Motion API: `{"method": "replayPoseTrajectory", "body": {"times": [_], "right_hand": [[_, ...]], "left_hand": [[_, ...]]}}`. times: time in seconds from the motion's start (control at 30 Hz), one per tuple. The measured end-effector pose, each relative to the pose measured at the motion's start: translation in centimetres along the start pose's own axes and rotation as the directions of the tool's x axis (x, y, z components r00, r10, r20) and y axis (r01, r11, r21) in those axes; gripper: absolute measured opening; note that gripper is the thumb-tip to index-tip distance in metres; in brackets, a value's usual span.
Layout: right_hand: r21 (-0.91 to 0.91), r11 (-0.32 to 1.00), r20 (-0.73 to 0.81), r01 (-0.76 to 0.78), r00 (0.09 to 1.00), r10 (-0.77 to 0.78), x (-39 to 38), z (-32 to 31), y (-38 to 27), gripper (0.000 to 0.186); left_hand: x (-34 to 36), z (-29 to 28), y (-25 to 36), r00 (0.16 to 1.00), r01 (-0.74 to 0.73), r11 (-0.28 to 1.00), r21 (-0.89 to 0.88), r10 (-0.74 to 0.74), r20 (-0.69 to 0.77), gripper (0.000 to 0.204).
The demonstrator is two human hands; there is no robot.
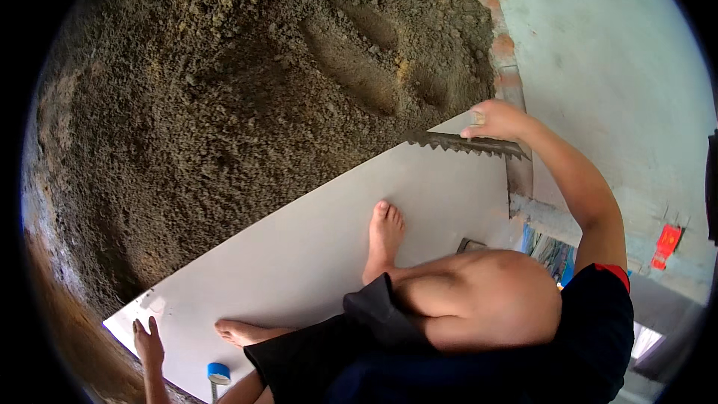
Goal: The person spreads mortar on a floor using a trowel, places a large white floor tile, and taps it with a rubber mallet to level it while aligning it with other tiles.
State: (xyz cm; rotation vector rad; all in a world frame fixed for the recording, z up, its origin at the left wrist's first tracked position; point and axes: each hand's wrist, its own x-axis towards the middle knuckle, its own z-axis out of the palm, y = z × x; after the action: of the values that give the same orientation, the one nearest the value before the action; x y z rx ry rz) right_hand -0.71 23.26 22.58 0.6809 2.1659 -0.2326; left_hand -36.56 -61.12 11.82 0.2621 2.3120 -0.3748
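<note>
Head view, right arm (pixel 587 187) bent, right grip (pixel 497 120) clutching notched blade (pixel 465 143), left grip (pixel 149 343) loosely spread

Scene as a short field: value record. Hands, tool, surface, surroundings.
right hand: holding the dark grey toothed metal trowel
left hand: fingers extended, at the pale flat slab's lower-left corner; contact unclear
on slab: two bare feet
beyond slab: brown crumbly granular material
near lower edge: blue-rimmed round object, kind unclear

Head-level fisheye view, steeply downward
</note>
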Motion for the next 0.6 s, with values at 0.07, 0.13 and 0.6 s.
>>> {"method": "replayPoseTrajectory", "body": {"times": [0.07,0.13,0.6], "right_hand": [[0.013,0.999,0.135,0.029,0.99,-0.03,2.5,-1.0,-0.3,0.07],[0.016,1.0,0.256,-0.009,0.967,0.004,4.9,-1.1,0.7,0.07],[-0.085,0.993,0.046,0.078,0.996,-0.074,12.6,-5.7,7.4,0.062]], "left_hand": [[-5.1,-5.9,5.5,0.993,0.04,0.998,-0.039,-0.035,0.111,0.09],[-6.6,-9.0,9.2,0.968,0.093,0.996,-0.01,-0.088,0.237,0.096],[2.5,10.9,22.5,0.549,0.379,0.641,-0.667,-0.736,-0.395,0.087]]}}
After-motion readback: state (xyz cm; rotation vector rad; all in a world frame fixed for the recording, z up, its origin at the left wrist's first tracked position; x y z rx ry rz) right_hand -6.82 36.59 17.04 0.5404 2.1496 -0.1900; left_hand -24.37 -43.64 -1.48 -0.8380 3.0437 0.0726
